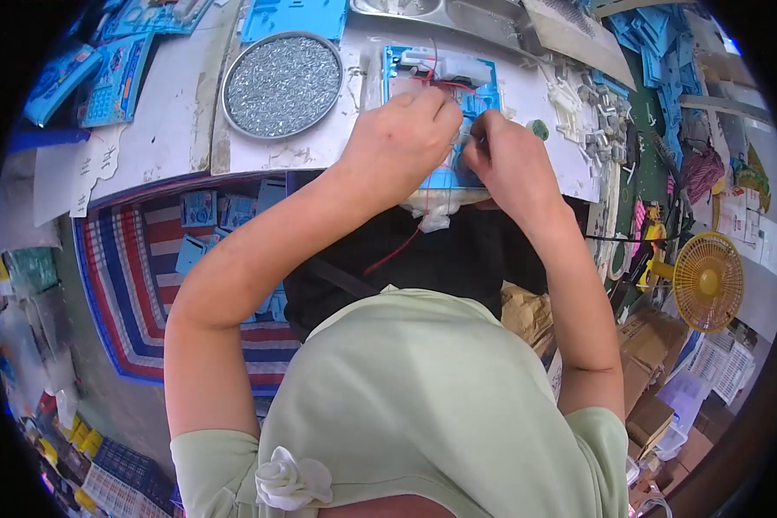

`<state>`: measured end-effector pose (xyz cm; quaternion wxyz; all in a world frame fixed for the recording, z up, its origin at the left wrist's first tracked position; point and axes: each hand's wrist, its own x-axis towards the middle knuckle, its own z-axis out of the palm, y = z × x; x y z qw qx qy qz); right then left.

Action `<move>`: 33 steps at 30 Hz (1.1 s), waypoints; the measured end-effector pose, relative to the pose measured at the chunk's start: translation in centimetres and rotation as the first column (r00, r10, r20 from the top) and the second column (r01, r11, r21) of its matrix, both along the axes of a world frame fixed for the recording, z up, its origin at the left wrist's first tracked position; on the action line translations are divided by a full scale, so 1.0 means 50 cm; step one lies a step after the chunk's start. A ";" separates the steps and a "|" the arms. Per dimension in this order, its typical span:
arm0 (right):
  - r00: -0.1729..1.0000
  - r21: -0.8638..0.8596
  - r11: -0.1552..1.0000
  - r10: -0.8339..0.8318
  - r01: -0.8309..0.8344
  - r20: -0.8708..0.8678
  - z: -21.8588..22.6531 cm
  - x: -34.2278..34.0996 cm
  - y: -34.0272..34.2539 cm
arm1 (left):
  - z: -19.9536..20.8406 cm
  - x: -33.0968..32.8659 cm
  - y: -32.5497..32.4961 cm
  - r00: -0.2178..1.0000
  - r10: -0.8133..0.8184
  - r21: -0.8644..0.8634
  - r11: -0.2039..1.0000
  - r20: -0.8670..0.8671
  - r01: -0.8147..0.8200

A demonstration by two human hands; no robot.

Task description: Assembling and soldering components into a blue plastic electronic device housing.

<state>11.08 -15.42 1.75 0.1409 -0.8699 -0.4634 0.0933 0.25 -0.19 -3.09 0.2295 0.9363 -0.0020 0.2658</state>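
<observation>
A pan [272, 137] of metal bits [282, 85] sits near the table's edge [268, 162]; left hand [403, 134] and right hand [514, 164] work over a blue case [489, 76] (either grip clamped? I cannot tell).

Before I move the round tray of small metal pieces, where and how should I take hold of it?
I would grip the round tray by its raised rim at two opposite points, left hand on the left, right hand on the right, coming from the near side. It looks shallow and filled with loose metal pieces, so a two-sided hold seems safest.
</observation>
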 end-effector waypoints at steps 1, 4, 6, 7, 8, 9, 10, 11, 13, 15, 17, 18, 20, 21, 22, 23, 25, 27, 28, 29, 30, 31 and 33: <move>0.999 0.016 1.000 -0.026 0.025 0.043 -0.003 0.003 -0.001 | -0.001 -0.002 -0.001 1.000 -0.002 0.006 1.000 -0.012 0.002; 0.986 0.034 0.996 -0.082 0.077 0.146 -0.010 0.018 -0.001 | 0.001 0.000 0.000 1.000 -0.016 -0.007 1.000 0.008 0.016; 0.980 0.002 0.996 -0.083 0.084 0.181 -0.006 0.032 0.006 | 0.005 0.002 0.002 1.000 -0.022 -0.024 0.999 0.010 0.022; 0.980 -0.010 0.997 -0.073 0.076 0.184 -0.005 0.039 0.010 | 0.008 0.001 0.003 1.000 -0.020 -0.032 0.999 -0.002 0.020; 0.981 -0.023 0.997 -0.062 0.067 0.186 -0.006 0.047 0.015 | 0.011 0.001 0.003 1.000 -0.018 -0.040 0.999 -0.015 0.017; 0.981 -0.036 0.998 -0.050 0.058 0.189 -0.005 0.055 0.018 | 0.014 0.002 0.002 1.000 -0.025 -0.055 0.998 -0.009 0.025; 0.984 -0.029 0.999 -0.037 0.042 0.175 -0.004 0.061 0.019 | 0.017 0.002 0.001 1.000 -0.030 -0.070 0.997 -0.005 0.029; 0.987 -0.022 0.999 -0.023 0.027 0.162 -0.001 0.066 0.020 | 0.019 0.002 0.001 0.999 -0.033 -0.086 0.996 -0.002 0.033; 0.989 0.060 0.998 0.019 -0.028 0.150 -0.005 0.074 0.018 | 0.025 -0.003 0.005 0.985 -0.147 -0.030 0.989 -0.085 0.145; 0.985 0.208 0.973 0.071 -0.103 0.158 -0.013 0.085 0.012 | 0.027 0.003 0.012 0.956 -0.270 0.003 0.962 -0.113 0.272; 0.983 0.434 0.890 0.069 -0.137 0.169 -0.013 0.105 0.009 | 0.022 0.007 0.016 0.914 -0.396 0.015 0.917 -0.084 0.399; 0.983 0.538 0.829 0.066 -0.150 0.172 -0.014 0.113 0.007 | 0.025 0.006 0.014 0.913 -0.393 0.023 0.917 -0.111 0.398; 0.995 0.564 0.820 0.095 -0.102 0.042 -0.010 0.114 -0.008 | 0.035 0.007 0.016 0.901 -0.404 0.027 0.910 -0.159 0.413; 0.994 0.574 0.815 0.110 -0.077 -0.023 -0.007 0.108 -0.016 | 0.039 0.005 0.016 0.894 -0.409 0.028 0.907 -0.183 0.421; 0.989 0.566 0.822 0.127 -0.061 -0.077 -0.007 0.099 -0.023 | 0.041 -0.004 0.016 0.902 -0.393 0.016 0.916 -0.179 0.402; 0.978 0.569 0.812 0.202 -0.133 -0.060 -0.008 0.093 -0.026 | 0.046 -0.022 0.017 0.910 -0.376 0.004 0.924 -0.175 0.382; 0.940 0.568 0.778 0.340 -0.270 -0.019 -0.009 0.081 -0.030 | 0.050 -0.048 0.003 0.917 -0.373 -0.024 0.927 -0.141 0.374; 0.895 0.515 0.763 0.447 -0.391 0.018 -0.023 0.068 -0.028 | 0.034 -0.075 -0.022 0.915 -0.393 -0.053 0.920 -0.090 0.389; 0.887 0.482 0.772 0.461 -0.415 0.027 -0.035 0.064 -0.031 | 0.029 -0.078 -0.027 0.930 -0.361 -0.063 0.932 -0.061 0.358; 0.879 0.448 0.779 0.475 -0.439 0.035 -0.041 0.061 -0.032 | 0.030 -0.081 -0.026 0.943 -0.331 -0.062 0.943 -0.042 0.328; 0.883 0.438 0.787 0.469 -0.435 0.035 -0.040 0.058 -0.032 | 0.033 -0.084 -0.021 0.954 -0.300 -0.062 0.953 -0.023 0.298; 0.884 0.428 0.792 0.465 -0.435 0.037 -0.038 0.055 -0.032 | 0.033 -0.088 -0.017 0.964 -0.265 -0.061 0.962 -0.003 0.264; 0.888 0.408 0.804 0.458 -0.433 0.039 -0.031 0.046 -0.030 | 0.029 -0.097 -0.007 0.997 -0.076 -0.080 0.994 0.031 0.078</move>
